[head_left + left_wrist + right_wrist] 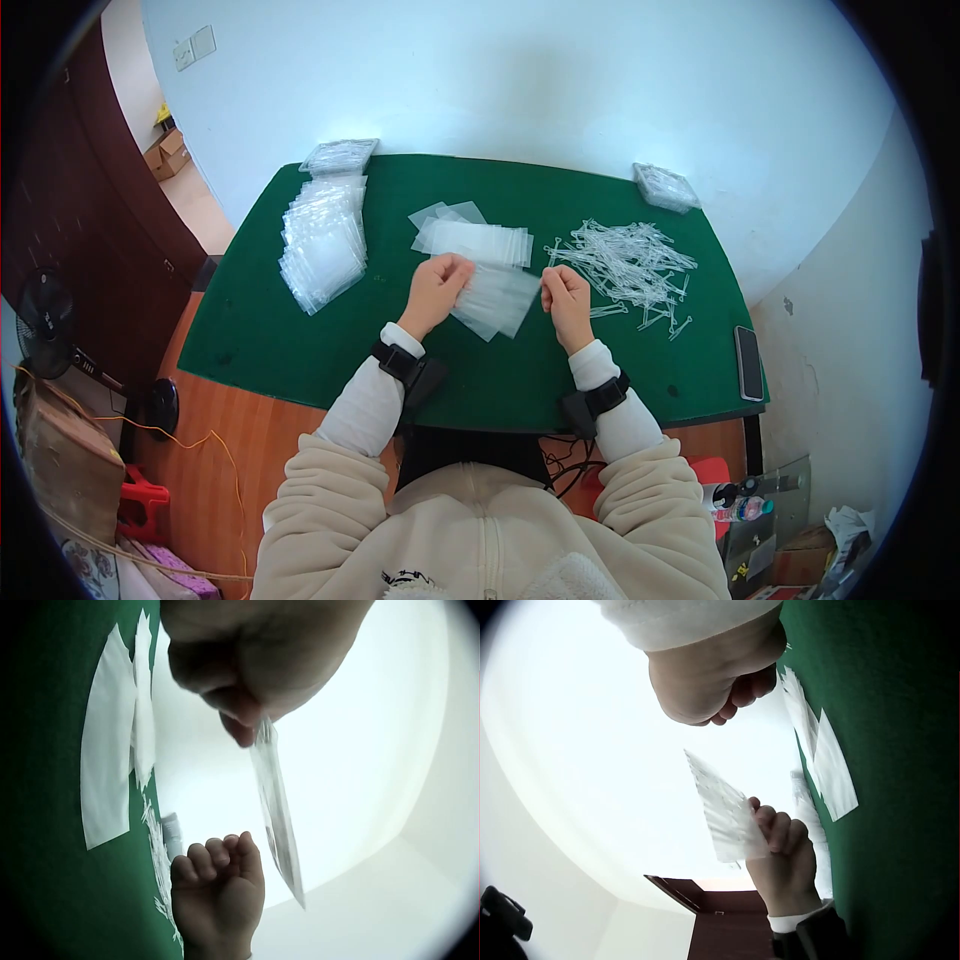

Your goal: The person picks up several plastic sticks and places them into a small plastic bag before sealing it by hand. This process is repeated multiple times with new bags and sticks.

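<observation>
My left hand [438,293] pinches a layered bunch of clear plastic bags [505,292] by its near end, thumb over the curled fingers. In the right wrist view these bags [721,817] stand up from the left hand [784,855], with fine lines across them and a notched edge. My right hand [568,305] is just past the far end of the bags, fingers curled in; nothing shows in it. From the left wrist view the right hand [219,889] has its thumb close against the curled fingers. More clear bags [475,243] lie beyond the hands.
A fanned row of clear bags [325,245] lies at the left, before a clear pack [340,157]. Thin clear sticks with looped ends [625,262] form a loose heap at the right, with another pack [666,187] behind. A phone [748,363] lies at the green table's right edge.
</observation>
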`<state>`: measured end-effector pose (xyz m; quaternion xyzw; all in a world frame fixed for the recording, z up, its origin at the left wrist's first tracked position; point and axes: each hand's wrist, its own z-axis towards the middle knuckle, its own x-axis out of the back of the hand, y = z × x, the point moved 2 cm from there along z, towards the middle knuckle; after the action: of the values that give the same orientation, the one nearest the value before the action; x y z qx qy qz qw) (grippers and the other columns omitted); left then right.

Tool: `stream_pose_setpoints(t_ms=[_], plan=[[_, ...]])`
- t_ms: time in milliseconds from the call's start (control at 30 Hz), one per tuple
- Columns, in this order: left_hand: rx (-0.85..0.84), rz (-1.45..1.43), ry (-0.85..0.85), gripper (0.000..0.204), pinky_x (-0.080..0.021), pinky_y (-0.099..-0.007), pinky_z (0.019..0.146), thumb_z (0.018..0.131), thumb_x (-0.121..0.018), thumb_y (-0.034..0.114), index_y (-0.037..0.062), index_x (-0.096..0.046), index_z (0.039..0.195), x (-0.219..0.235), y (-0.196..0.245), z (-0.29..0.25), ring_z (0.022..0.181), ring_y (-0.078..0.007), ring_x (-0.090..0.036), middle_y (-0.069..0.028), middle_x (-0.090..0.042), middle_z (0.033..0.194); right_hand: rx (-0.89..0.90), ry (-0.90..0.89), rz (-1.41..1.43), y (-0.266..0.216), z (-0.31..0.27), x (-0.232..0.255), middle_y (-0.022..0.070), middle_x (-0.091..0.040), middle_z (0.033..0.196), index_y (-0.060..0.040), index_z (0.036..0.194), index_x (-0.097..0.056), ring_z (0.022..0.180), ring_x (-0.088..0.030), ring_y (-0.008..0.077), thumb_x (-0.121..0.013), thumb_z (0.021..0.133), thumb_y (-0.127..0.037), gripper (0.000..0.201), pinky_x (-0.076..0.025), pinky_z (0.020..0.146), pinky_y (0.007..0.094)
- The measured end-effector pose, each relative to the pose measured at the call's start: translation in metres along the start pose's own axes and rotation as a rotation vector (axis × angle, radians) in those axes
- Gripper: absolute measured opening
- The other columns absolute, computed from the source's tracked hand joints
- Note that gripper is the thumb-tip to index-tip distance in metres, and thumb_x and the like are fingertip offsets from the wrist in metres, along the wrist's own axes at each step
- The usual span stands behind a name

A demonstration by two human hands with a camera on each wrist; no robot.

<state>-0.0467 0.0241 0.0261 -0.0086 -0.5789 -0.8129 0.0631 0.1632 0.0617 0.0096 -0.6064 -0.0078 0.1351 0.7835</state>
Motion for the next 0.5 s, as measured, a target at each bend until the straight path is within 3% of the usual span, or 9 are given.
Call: stream_pose_setpoints(t_ms=[100, 167, 233, 333, 500], plan=[[0.06, 0.015, -0.159, 0.024, -0.035, -0.0221, 0.045, 0.087, -0.059, 0.02, 0.0011, -0.058, 0.073, -0.007, 0.004, -0.005, 0.05, -0.005, -0.045, 0.0007, -0.053, 0.059, -0.02, 0.003, 0.011, -0.001, 0.001, 0.0, -0.0039, -0.049, 0.058, -0.0055, 0.073, -0.057, 0.05, -0.041, 0.003, -0.056, 0.088, -0.018, 0.019, -0.031, 0.045, 0.0183], [0.101, 0.08, -0.342, 0.023, -0.036, -0.0222, 0.045, 0.085, -0.061, 0.021, 0.0013, -0.058, 0.073, -0.014, 0.011, -0.01, 0.051, -0.0052, -0.045, 0.0005, -0.054, 0.06, -0.156, -0.105, 0.016, 0.0, -0.001, -0.005, -0.003, -0.052, 0.062, -0.0049, 0.076, -0.059, 0.053, -0.044, 0.0036, -0.057, 0.087, -0.018, 0.017, -0.033, 0.047, 0.0185], [0.08, 0.118, -0.368, 0.023, -0.036, -0.0221, 0.045, 0.085, -0.062, 0.021, 0.0013, -0.058, 0.073, -0.015, 0.006, -0.009, 0.051, -0.0053, -0.046, 0.0005, -0.054, 0.06, -0.226, -0.157, 0.018, 0.0, -0.004, -0.009, -0.0026, -0.054, 0.063, -0.0046, 0.077, -0.06, 0.054, -0.045, 0.0039, -0.058, 0.086, -0.018, 0.017, -0.035, 0.049, 0.0186], [0.038, 0.195, -0.41, 0.023, -0.036, -0.0221, 0.045, 0.084, -0.063, 0.021, 0.0014, -0.059, 0.073, -0.015, 0.001, -0.01, 0.051, -0.0054, -0.046, 0.0006, -0.054, 0.059, -0.13, -0.361, -0.143, -0.001, -0.009, -0.017, -0.0017, -0.057, 0.068, -0.0034, 0.081, -0.061, 0.059, -0.049, 0.0045, -0.06, 0.085, -0.018, 0.015, -0.038, 0.052, 0.0194], [-0.036, 0.263, -0.428, 0.025, -0.037, -0.0238, 0.046, 0.083, -0.064, 0.022, 0.0004, -0.059, 0.072, -0.019, -0.001, -0.011, 0.051, -0.0068, -0.046, -0.0006, -0.055, 0.058, -0.123, -0.415, -0.184, 0.006, -0.008, -0.016, -0.0018, -0.058, 0.069, -0.0024, 0.081, -0.061, 0.061, -0.05, 0.0044, -0.061, 0.083, -0.016, 0.013, -0.039, 0.055, 0.0196]])
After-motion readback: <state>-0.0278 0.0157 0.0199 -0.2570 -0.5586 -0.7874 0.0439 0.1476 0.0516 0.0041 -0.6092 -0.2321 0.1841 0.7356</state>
